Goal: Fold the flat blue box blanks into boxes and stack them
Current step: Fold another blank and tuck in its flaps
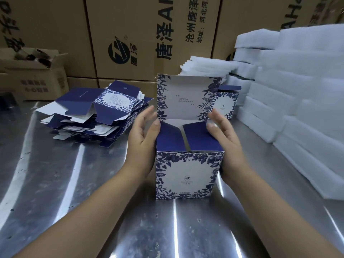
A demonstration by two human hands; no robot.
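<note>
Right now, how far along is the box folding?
Early on. Done: one folded box stands behind, beside the white foam sheets. In hand: a second box stands upright, left hand and right hand pressing its blue side flaps inward, lid up. Left: closing that lid, then the tall pile of flat blanks.

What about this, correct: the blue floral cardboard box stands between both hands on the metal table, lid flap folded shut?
No. The head view shows the blue floral cardboard box between left hand and right hand on the metal table, its lid flap standing upright, open.
</note>
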